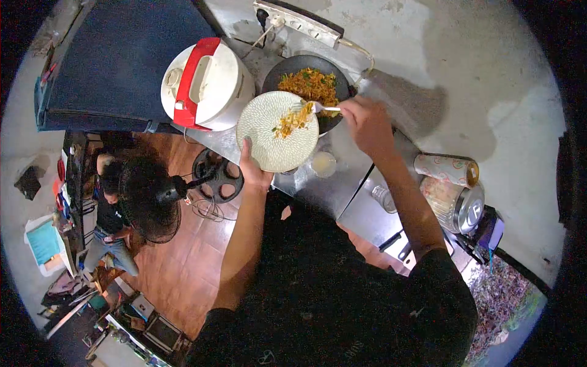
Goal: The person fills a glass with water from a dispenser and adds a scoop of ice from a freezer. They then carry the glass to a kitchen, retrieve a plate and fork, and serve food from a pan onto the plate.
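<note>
My left hand [255,168] grips a pale, patterned plate [260,144] from below, its thumb over the near rim. A small portion of orange-brown fried food [292,122], like rice or noodles, lies on the plate's right side. In my right hand [369,122] is a silver fork [327,109], its head at the plate's upper right edge beside the food. Just behind, the dark pan [278,72] holds more of the same food with green bits, and the plate overlaps its front in this view.
A white rice cooker with a red handle [194,82] stands left of the pan. On the metal counter [351,156] are a small clear cup [323,164], a glass jar [384,199] and a knife [390,241]. A power strip [302,23] is behind. A fan [150,199] and a seated person [110,214] are left.
</note>
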Tool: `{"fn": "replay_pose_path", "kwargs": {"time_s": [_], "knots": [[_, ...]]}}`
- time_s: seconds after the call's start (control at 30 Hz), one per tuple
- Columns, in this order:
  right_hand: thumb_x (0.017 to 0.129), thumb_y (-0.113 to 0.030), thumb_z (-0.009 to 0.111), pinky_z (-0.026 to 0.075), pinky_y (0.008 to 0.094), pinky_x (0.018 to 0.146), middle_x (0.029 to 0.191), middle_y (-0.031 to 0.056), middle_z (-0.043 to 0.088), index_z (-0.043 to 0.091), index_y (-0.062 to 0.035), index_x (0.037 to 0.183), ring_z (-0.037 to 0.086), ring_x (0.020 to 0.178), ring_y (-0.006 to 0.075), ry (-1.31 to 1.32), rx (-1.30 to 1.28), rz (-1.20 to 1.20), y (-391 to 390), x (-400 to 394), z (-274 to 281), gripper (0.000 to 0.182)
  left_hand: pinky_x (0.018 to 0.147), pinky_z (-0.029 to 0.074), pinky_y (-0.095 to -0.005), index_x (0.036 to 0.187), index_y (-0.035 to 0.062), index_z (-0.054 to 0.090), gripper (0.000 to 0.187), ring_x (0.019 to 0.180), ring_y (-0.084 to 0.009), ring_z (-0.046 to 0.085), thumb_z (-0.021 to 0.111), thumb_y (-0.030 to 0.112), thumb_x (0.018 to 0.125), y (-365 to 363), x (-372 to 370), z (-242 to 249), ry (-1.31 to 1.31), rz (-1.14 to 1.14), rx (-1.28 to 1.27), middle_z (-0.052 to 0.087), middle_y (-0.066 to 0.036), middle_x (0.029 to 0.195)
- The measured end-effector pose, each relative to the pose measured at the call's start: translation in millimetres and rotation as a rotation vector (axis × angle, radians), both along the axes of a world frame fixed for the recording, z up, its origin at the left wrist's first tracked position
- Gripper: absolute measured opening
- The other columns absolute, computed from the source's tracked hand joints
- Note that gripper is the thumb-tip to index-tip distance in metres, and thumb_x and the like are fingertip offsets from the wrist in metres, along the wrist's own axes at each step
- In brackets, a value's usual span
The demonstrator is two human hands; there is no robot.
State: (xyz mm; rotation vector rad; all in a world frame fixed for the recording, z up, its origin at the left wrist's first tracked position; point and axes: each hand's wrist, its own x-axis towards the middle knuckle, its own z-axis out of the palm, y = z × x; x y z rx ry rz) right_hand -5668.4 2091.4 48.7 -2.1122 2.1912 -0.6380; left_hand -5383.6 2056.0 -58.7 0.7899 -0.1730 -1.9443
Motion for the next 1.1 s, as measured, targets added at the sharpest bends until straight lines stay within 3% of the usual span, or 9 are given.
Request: {"fn": "replay_pose_path", "kwargs": {"time_s": [0.17,0.23,0.33,0.47,0.53,0.63,0.73,0.97,1.1], "knots": [[0.086,-0.015,0.067,0.050,0.0483,0.075,0.088,0.0123,0.069,0.071,-0.0101,0.094,0.068,0.084,0.0344,-0.079,0.088,-0.102,-4.6,-47.8,-8.4,0.010,0.110,0.044,-0.0492,0.149,0.0042,0.040,0.061,0.131,-0.0353,0.053,0.047,0.044,0.104,-0.9,9.0,-1.7,0.003,0.019,-0.015,0.052,-0.016,0.146],[0.086,-0.015,0.065,0.051,0.0493,0.075,0.088,0.0140,0.070,0.072,-0.0095,0.090,0.069,0.084,0.0351,0.282,0.249,-0.123,-4.9,-59.8,-33.0,0.010,0.110,0.044,-0.0490,0.149,0.0041,0.040,0.060,0.131,-0.0351,0.054,0.047,0.044,0.104,-0.5,11.9,-1.0,0.002,0.028,-0.003,0.052,-0.015,0.145],[0.086,-0.015,0.063,0.052,0.0490,0.074,0.090,0.0154,0.071,0.072,-0.0091,0.086,0.069,0.085,0.0353,0.403,0.420,-0.199,-8.3,-54.4,-48.8,0.010,0.109,0.045,-0.0486,0.148,0.0042,0.041,0.060,0.130,-0.0346,0.055,0.048,0.044,0.104,-0.7,15.6,1.2,-0.078,0.015,0.035,0.053,-0.015,0.145],[0.086,-0.014,0.063,0.052,0.0495,0.075,0.091,0.0164,0.071,0.072,-0.0081,0.087,0.069,0.086,0.0359,0.441,0.334,-0.129,-10.7,-41.3,-71.0,0.011,0.109,0.045,-0.0479,0.148,0.0046,0.041,0.061,0.129,-0.0344,0.055,0.048,0.045,0.104,0.3,20.1,-0.9,-0.067,0.013,-0.003,0.054,-0.014,0.144],[0.093,-0.019,0.057,0.053,0.0506,0.074,0.087,0.0190,0.070,0.070,-0.0066,0.084,0.070,0.085,0.0385,0.108,0.270,-0.124,-18.8,-43.5,-102.1,0.020,0.109,0.045,-0.0478,0.148,0.0046,0.041,0.061,0.129,-0.0342,0.055,0.047,0.046,0.104,-0.2,22.1,-4.6,-0.087,0.028,0.000,0.054,-0.014,0.144],[0.091,-0.017,0.062,0.053,0.0491,0.080,0.093,0.0163,0.069,0.073,-0.0078,0.097,0.068,0.087,0.0384,-0.096,0.215,-0.191,-22.8,-36.6,-116.7,0.016,0.110,0.044,-0.0483,0.149,0.0046,0.040,0.062,0.131,-0.0344,0.054,0.047,0.046,0.104,5.0,26.4,-4.8,-0.046,0.025,0.019,0.053,-0.015,0.145],[0.093,-0.018,0.061,0.053,0.0481,0.079,0.094,0.0153,0.070,0.074,-0.0093,0.099,0.068,0.087,0.0383,-0.221,0.163,-0.239,-20.6,-32.9,-117.7,0.016,0.111,0.043,-0.0487,0.150,0.0045,0.038,0.063,0.132,-0.0343,0.052,0.046,0.047,0.104,5.7,28.3,3.2,-0.087,0.026,0.025,0.052,-0.015,0.146],[0.091,-0.018,0.062,0.053,0.0451,0.080,0.097,0.0136,0.071,0.075,-0.0112,0.102,0.068,0.090,0.0350,-0.246,0.236,-0.296,-12.1,-31.7,-105.9,0.017,0.111,0.043,-0.0474,0.150,0.0059,0.039,0.063,0.132,-0.0333,0.052,0.048,0.047,0.103,5.2,32.7,-5.6,-0.077,0.014,0.045,0.051,-0.014,0.146],[0.091,-0.017,0.062,0.053,0.0444,0.081,0.097,0.0123,0.071,0.075,-0.0111,0.101,0.069,0.089,0.0342,-0.298,0.155,-0.205,-21.8,-37.3,-103.1,0.017,0.111,0.043,-0.0474,0.150,0.0057,0.040,0.064,0.133,-0.0336,0.051,0.048,0.048,0.103,2.3,28.5,1.3,-0.079,0.022,0.047,0.052,-0.014,0.146]]}}
